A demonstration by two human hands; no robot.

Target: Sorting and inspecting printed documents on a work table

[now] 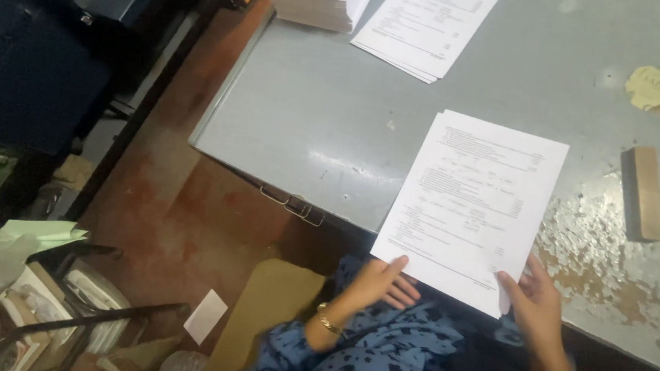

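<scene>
A thin stack of white printed sheets [474, 203] lies on the grey metal desk [326, 123], its near edge hanging over the desk's front. My left hand [382, 282] grips the stack's near left corner, thumb on top and fingers under it. My right hand [535, 300] holds the near right corner in the same way. A gold bracelet [327, 318] circles my left wrist, and my sleeves are blue with dark blotches.
A second pile of printed sheets [426, 22] and a thick paper stack [312, 2] lie at the desk's far side. A wooden block [645, 192] and a round yellow sticker [659, 88] sit at right. Left of the desk are the red-brown floor, dark cabinets and clutter.
</scene>
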